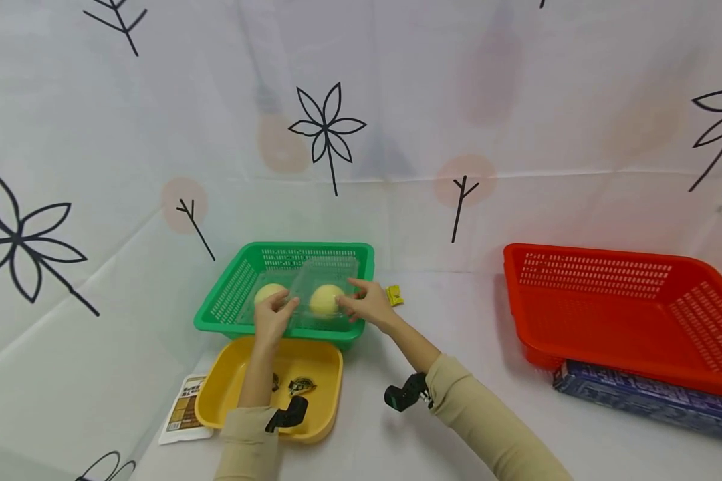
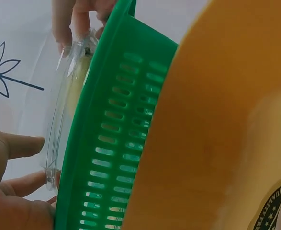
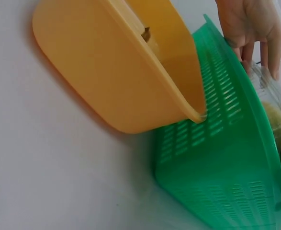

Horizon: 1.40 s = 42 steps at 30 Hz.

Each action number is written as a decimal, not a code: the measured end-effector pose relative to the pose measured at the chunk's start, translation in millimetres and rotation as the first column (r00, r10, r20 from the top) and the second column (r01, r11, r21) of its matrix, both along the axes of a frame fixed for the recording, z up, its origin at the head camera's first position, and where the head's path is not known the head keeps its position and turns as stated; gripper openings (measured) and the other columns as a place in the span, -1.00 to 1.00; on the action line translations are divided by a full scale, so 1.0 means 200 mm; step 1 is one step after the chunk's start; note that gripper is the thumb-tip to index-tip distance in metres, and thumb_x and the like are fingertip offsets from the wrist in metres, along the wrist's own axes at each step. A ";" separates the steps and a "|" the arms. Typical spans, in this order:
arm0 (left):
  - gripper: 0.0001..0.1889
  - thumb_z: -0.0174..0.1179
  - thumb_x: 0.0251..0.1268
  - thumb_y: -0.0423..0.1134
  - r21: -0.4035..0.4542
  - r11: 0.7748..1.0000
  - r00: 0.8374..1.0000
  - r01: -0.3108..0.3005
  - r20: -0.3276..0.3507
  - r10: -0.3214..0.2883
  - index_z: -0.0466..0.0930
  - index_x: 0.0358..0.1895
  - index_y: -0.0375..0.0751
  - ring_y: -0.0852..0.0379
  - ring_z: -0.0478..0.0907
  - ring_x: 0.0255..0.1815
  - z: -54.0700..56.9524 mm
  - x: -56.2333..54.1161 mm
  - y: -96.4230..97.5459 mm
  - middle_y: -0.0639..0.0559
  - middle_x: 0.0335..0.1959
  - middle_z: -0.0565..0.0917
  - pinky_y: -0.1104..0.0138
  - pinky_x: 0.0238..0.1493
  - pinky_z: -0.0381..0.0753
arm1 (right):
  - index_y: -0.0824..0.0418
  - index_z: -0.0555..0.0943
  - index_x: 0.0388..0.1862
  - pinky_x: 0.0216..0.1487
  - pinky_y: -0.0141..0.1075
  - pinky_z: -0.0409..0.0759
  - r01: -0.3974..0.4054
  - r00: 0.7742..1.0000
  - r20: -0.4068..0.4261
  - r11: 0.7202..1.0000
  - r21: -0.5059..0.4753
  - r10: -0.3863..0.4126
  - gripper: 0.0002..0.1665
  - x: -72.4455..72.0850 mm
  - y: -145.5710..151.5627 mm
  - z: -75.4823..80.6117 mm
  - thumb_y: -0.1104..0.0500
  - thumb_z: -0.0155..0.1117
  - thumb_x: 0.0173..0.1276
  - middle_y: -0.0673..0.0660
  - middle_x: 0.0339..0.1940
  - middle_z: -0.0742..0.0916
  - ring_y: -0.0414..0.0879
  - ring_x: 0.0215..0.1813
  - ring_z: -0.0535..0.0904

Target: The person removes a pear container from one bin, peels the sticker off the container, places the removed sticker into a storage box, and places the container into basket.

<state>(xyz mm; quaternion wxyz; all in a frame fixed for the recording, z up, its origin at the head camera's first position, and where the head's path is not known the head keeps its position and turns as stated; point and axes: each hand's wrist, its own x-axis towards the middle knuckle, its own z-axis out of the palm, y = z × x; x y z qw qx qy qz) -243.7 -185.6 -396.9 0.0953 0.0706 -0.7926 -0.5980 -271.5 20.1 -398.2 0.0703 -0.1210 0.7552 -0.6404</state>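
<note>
A clear plastic clamshell box (image 1: 327, 267) with a pale yellow ball-shaped item (image 1: 325, 300) inside sits at the top of the green basket (image 1: 361, 329), on its right side. My left hand (image 1: 272, 319) holds the box by its near left edge, thumb and fingers on either side of the rim. On the opposite edge, my right hand (image 1: 368, 304) grips the box with bent fingers. Partly behind my left hand lies a second clear box (image 1: 249, 308) in the basket, also with a pale yellow round item (image 1: 267, 292).
A yellow basin (image 1: 325, 401) with small dark-labelled packets (image 1: 301, 385) stands against the basket's front. Beside it lies a white-and-brown pouch (image 1: 183, 414). A small yellow packet (image 1: 394, 294) is right of the basket. Farther right are a red basket (image 1: 577, 334) and a long blue box (image 1: 638, 401).
</note>
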 end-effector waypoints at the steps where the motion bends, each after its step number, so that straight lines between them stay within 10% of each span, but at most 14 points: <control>1: -0.53 0.15 0.30 -0.27 -0.026 1.000 1.000 0.008 0.004 -0.008 0.41 0.20 -0.46 -0.28 0.32 0.23 0.00 0.00 0.00 -0.43 0.20 0.40 -0.08 0.15 0.39 | 0.40 0.27 0.36 -0.47 -0.25 0.64 0.000 1.000 0.011 1.000 0.012 0.000 -0.24 0.00 0.00 0.00 0.17 0.30 0.25 0.26 -0.36 0.66 0.17 -0.38 0.67; 18: -0.65 0.18 0.27 -0.28 -0.073 0.996 0.998 0.057 -0.009 -0.058 0.55 0.05 -0.45 -0.06 0.55 -0.37 0.01 -0.02 -0.02 -0.36 -0.10 0.62 0.29 -0.35 0.46 | 0.37 0.35 0.32 -0.62 -0.36 0.53 0.018 0.999 0.043 0.995 0.095 -0.023 -0.25 0.00 0.01 0.02 0.06 0.32 0.24 0.19 -0.60 0.63 -0.19 -0.75 0.44; 34: -0.59 0.16 0.31 -0.22 -0.127 0.975 0.983 0.181 0.047 -0.177 0.50 0.10 -0.48 -0.30 0.60 -0.17 0.02 -0.03 -0.06 -0.44 0.09 0.51 0.00 -0.01 0.54 | 0.38 0.48 0.20 -0.70 -0.35 0.47 0.018 0.990 -0.143 0.973 0.230 0.015 -0.44 0.01 0.01 -0.01 0.06 0.22 0.33 0.04 -0.84 0.48 -0.17 -0.80 0.39; 42: -0.56 0.18 0.30 -0.22 -0.122 0.977 0.984 0.176 0.042 -0.172 0.47 0.13 -0.49 -0.29 0.63 -0.19 0.01 -0.03 -0.06 -0.45 0.04 0.53 0.00 -0.02 0.55 | 0.43 0.53 0.12 -0.53 -0.05 0.61 0.000 0.993 -0.119 0.988 0.155 0.019 -0.48 0.02 0.04 -0.02 0.10 0.26 0.30 0.31 -0.57 0.70 -0.22 -0.81 0.47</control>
